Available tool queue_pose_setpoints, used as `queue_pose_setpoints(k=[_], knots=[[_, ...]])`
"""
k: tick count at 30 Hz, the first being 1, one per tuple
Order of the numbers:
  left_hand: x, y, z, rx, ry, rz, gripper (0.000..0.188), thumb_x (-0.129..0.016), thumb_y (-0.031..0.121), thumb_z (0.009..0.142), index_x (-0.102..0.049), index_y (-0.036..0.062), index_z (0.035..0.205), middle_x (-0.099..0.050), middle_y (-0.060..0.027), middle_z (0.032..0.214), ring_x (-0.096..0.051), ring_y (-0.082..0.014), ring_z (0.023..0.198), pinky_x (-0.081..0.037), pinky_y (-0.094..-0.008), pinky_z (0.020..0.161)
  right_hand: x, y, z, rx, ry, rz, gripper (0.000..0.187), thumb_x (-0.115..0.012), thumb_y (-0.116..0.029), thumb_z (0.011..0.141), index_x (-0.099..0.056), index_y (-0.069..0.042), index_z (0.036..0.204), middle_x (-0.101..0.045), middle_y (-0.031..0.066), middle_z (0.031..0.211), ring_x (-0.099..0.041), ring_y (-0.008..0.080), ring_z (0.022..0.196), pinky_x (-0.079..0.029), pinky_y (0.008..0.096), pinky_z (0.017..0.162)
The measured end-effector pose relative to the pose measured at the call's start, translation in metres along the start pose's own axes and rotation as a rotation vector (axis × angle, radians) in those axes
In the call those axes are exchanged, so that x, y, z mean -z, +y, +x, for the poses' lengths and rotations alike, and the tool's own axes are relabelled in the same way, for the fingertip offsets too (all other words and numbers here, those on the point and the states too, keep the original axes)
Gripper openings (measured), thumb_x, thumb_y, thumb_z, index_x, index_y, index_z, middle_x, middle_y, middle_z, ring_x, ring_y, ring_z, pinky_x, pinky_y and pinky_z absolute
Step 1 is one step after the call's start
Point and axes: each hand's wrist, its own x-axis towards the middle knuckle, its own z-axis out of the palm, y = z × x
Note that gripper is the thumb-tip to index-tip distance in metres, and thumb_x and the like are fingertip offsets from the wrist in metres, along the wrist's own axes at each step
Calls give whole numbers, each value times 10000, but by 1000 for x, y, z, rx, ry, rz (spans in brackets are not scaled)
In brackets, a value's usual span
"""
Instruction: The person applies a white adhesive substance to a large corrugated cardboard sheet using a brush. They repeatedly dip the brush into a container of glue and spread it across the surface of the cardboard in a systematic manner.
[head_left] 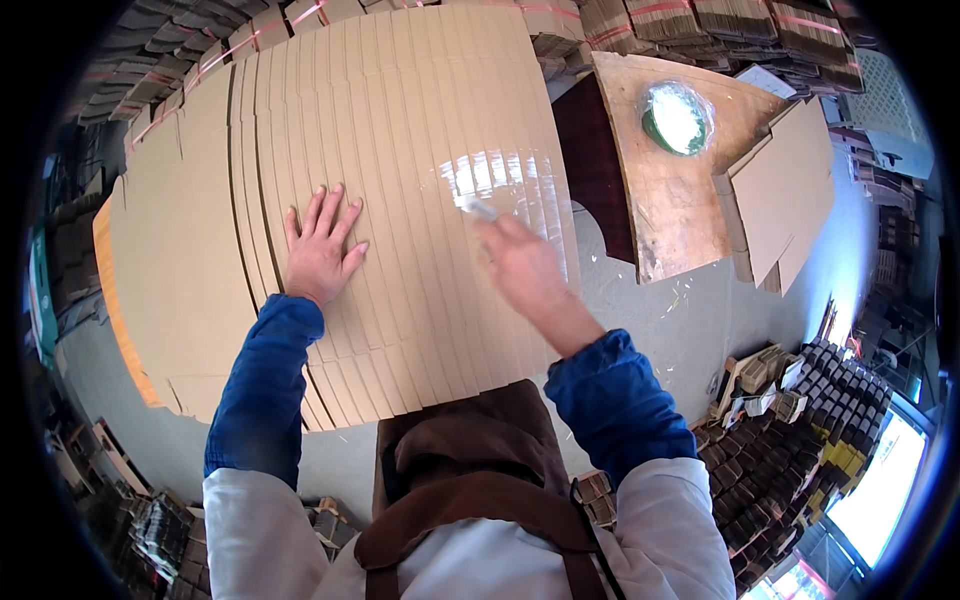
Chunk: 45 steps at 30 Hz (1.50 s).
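Note:
Flat cardboard sheets (400,120) lie fanned out in front of me, overlapping so that only a narrow strip of each shows. My left hand (325,245) rests flat on them left of the middle, fingers spread. In my right hand (525,265), slightly blurred, is a brush (474,206) with a pale head touching the strips on the right side. Around and beyond the brush, a wet, shiny white coating (490,172) covers part of the strips. The brush's handle is mostly hidden in my fist.
To the right stands a wooden table (670,220) with a green bowl (673,120) of white stuff, lined with clear plastic, and a stack of cardboard pieces (785,190). Bundled cardboard (700,22) lines the far side. More stacks (770,480) stand on the floor at lower right.

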Motion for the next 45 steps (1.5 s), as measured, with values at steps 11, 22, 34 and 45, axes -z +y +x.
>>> queue_pose_setpoints(k=[11, 22, 34, 45], knots=[[8, 0, 2, -11, -8, -28, 641, -602, 436, 907, -423, 240, 1491, -264, -63, 1621, -209, -303, 1501, -159, -646, 1159, 0, 80, 50, -273, -29, -242, 171, -598, -62, 876, -688, -84, 1020, -619, 164, 857, -648, 368, 757, -545, 458, 656], [10, -3, -2, 12, -46, -49, 652, -639, 410, 873, -444, 229, 1469, -279, -81, 1614, -222, -318, 1495, -156, -651, 1155, 32, 114, 127, -357, -20, -235, 220, -610, -128, 882, -703, -61, 1069, -670, 191, 1005, -671, 378, 822, -555, 451, 723], [14, -3, 1, -5, -9, -80, 649, -651, 422, 872, -467, 224, 1462, -287, -62, 1610, -227, -297, 1493, -167, -655, 1153, 47, 114, 165, -316, 86, -57, 215, -580, -222, 911, -690, -42, 869, -675, 242, 811, -665, 415, 823, -545, 488, 734], [13, -2, -1, 8, -63, -74, 692, -646, 396, 855, -441, 182, 1481, -269, -104, 1617, -207, -342, 1498, -116, -644, 1168, 235, 180, 73, -562, 285, 252, 199, -660, -159, 927, -723, -25, 1059, -679, 104, 700, -640, 128, 659, -499, 282, 646]])
